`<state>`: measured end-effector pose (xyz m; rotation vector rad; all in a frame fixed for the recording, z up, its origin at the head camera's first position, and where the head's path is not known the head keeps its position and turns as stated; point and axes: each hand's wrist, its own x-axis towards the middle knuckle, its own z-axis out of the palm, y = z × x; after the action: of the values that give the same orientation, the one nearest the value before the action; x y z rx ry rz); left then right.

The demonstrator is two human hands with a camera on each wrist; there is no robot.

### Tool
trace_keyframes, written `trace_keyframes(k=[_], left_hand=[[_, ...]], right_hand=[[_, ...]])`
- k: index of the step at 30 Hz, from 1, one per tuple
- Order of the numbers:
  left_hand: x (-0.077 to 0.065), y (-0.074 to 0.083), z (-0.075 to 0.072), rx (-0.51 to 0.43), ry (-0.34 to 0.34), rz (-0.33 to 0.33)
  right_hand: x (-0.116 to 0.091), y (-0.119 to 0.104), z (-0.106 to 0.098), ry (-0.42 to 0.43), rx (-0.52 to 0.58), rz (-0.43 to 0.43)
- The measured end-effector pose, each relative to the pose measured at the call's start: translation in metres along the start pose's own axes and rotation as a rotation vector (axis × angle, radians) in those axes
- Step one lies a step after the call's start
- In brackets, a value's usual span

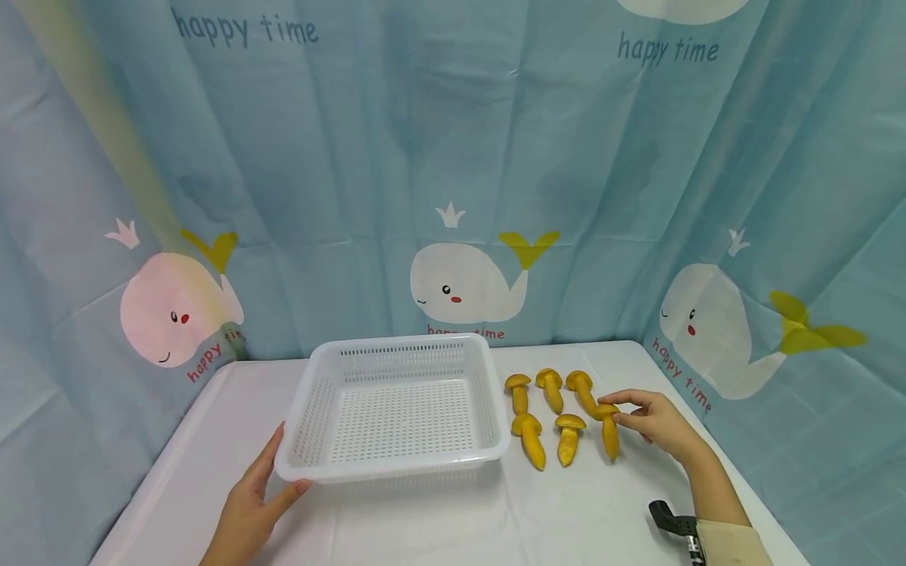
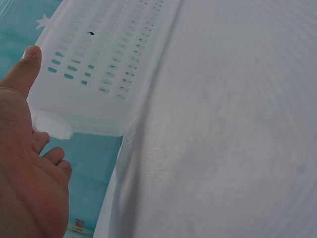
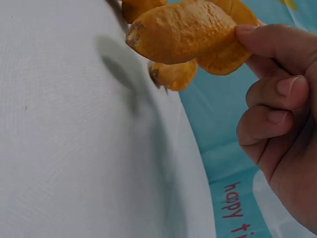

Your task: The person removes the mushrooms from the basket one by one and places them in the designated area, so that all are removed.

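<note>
A white plastic basket (image 1: 403,474) with slotted walls stands left of centre. My left hand (image 1: 248,503) holds its near left corner, fingers along the left side and thumb at the front; the left wrist view shows that thumb (image 2: 28,62) beside the slotted wall. Over on the right, my right hand (image 1: 654,420) pinches a yellow mushroom (image 1: 610,440) by its cap between thumb and fingers. Close up, this mushroom (image 3: 183,32) points its stem away from the hand, while the other fingers are curled. Several similar mushrooms (image 1: 569,446) lie between the basket and that hand.
A white cloth (image 1: 425,527) covers the table. Blue curtains (image 1: 340,196) with printed whales enclose the back and both sides. A black device (image 1: 672,519) is strapped at my right wrist.
</note>
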<state>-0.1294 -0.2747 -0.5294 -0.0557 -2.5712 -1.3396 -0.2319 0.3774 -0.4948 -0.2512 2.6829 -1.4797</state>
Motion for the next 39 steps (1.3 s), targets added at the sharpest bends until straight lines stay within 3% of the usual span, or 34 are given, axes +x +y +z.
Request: trace_keyframes(k=[14, 39], left_hand=[[0.002, 0.005, 0.000, -0.032, -0.026, -0.066], [0.001, 0.001, 0.000, 0.020, -0.014, -0.037]], right_hand=[[0.006, 0.015, 0.007, 0.004, -0.046, -0.022], [0.011, 0.026, 0.017, 0.004, -0.044, 0.091]])
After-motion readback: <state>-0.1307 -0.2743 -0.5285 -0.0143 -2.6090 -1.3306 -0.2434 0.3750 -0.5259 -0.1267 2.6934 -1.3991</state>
